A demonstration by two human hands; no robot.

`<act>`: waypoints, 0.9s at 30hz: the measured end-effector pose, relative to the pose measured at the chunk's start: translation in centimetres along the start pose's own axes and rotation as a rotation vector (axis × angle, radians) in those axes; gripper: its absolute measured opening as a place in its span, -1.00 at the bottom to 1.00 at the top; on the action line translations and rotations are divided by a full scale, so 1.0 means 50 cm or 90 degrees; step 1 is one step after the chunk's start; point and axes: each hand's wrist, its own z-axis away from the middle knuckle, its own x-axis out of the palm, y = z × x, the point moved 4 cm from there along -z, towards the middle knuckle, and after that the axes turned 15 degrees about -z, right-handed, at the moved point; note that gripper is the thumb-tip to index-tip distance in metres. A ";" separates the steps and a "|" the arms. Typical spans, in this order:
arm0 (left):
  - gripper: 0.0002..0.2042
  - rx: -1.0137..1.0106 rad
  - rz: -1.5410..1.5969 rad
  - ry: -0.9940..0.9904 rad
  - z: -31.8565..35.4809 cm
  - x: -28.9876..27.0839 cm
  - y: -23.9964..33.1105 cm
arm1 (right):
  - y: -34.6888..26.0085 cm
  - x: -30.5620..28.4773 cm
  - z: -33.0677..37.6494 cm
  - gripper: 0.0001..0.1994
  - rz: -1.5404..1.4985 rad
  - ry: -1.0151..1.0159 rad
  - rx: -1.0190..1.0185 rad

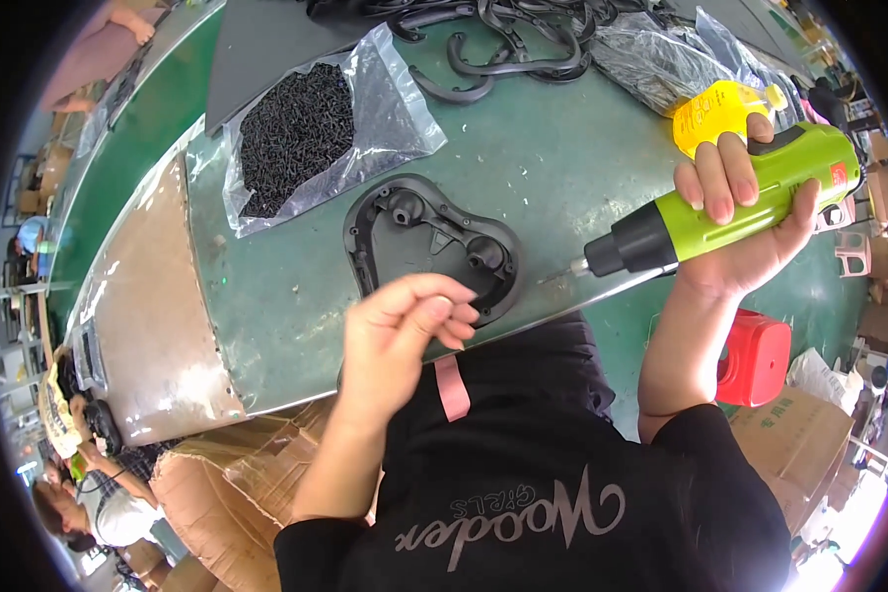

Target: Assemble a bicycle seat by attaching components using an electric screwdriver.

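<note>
My right hand (pixel 740 212) grips a green and black electric screwdriver (pixel 730 202), its bit pointing left toward a black moulded plastic part (pixel 414 232) that lies on the green table (pixel 553 168). My left hand (pixel 405 331) hovers at the near edge of that part, with fingertips pinched together as if on something tiny; I cannot tell what. A clear bag of small black screws (pixel 301 133) lies just beyond the part.
A heap of curved black plastic pieces (pixel 508 44) and more clear bags sit at the far side. A yellow bottle (pixel 725 109) stands behind the screwdriver. A red stool (pixel 755 355) and cardboard boxes (pixel 794 434) are on my right. Other people work at far left.
</note>
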 end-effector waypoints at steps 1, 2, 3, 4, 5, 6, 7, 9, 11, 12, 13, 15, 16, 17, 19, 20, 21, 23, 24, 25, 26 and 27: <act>-0.88 0.034 -0.046 0.012 0.008 0.012 -0.004 | 0.007 0.009 0.001 -0.51 -0.022 -0.008 0.018; -0.86 0.076 -0.112 -0.003 0.013 0.020 -0.003 | 0.013 0.014 0.004 -0.51 -0.044 -0.016 0.037; -0.80 0.077 -0.169 0.021 0.019 0.031 0.001 | 0.016 0.016 0.006 -0.51 -0.045 -0.017 0.037; -0.78 0.180 -0.252 0.031 0.020 0.038 0.011 | 0.021 0.021 0.009 -0.51 -0.065 -0.027 0.052; -0.76 0.284 -0.334 0.041 0.021 0.045 0.019 | 0.026 0.025 0.012 -0.50 -0.085 -0.038 0.067; -0.76 0.284 -0.336 0.041 0.021 0.049 0.019 | 0.029 0.034 0.015 -0.50 -0.086 -0.038 0.065; -0.76 0.343 -0.347 0.063 0.025 0.051 0.023 | 0.034 0.044 0.019 -0.55 -0.074 -0.030 0.070; -0.75 0.401 -0.359 0.083 0.035 0.051 0.027 | 0.042 0.051 0.027 -0.58 -0.063 -0.020 0.071; -0.75 0.404 -0.331 0.063 0.043 0.055 0.029 | 0.046 0.057 0.035 -0.57 -0.050 -0.048 0.080; -0.75 0.403 -0.331 0.061 0.042 0.056 0.029 | 0.047 0.056 0.038 -0.57 -0.050 -0.047 0.079; -0.73 0.449 -0.339 0.057 0.042 0.060 0.034 | 0.046 0.059 0.041 -0.57 -0.049 -0.059 0.074; -0.72 0.495 -0.346 0.053 0.044 0.064 0.039 | 0.042 0.062 0.045 -0.57 -0.047 -0.071 0.070; -0.65 0.514 -0.352 0.029 0.046 0.067 0.039 | 0.041 0.064 0.046 -0.57 -0.047 -0.076 0.071; -0.59 0.534 -0.359 0.006 0.048 0.070 0.039 | 0.041 0.065 0.048 -0.57 -0.048 -0.081 0.072; -0.60 0.529 -0.365 0.008 0.049 0.071 0.037 | 0.046 0.067 0.052 -0.57 -0.040 -0.087 0.077; -0.60 0.525 -0.370 0.010 0.049 0.071 0.036 | 0.049 0.067 0.054 -0.58 -0.032 -0.092 0.082; -0.60 0.523 -0.370 0.011 0.049 0.070 0.036 | 0.052 0.064 0.055 -0.58 -0.033 -0.092 0.083; -0.61 0.504 -0.415 0.009 0.051 0.069 0.039 | 0.051 0.074 0.060 -0.59 -0.024 -0.190 0.059; -0.61 0.503 -0.415 0.010 0.050 0.072 0.041 | 0.041 0.080 0.061 -0.60 0.006 -0.263 0.085; -0.64 0.525 -0.428 0.034 0.049 0.079 0.045 | 0.034 0.095 0.062 -0.60 0.012 -0.328 0.129; -0.67 0.548 -0.441 0.058 0.049 0.082 0.049 | 0.028 0.108 0.071 -0.60 0.063 -0.323 0.090; -0.67 0.550 -0.437 0.054 0.048 0.084 0.050 | 0.025 0.125 0.085 -0.59 0.116 -0.318 0.052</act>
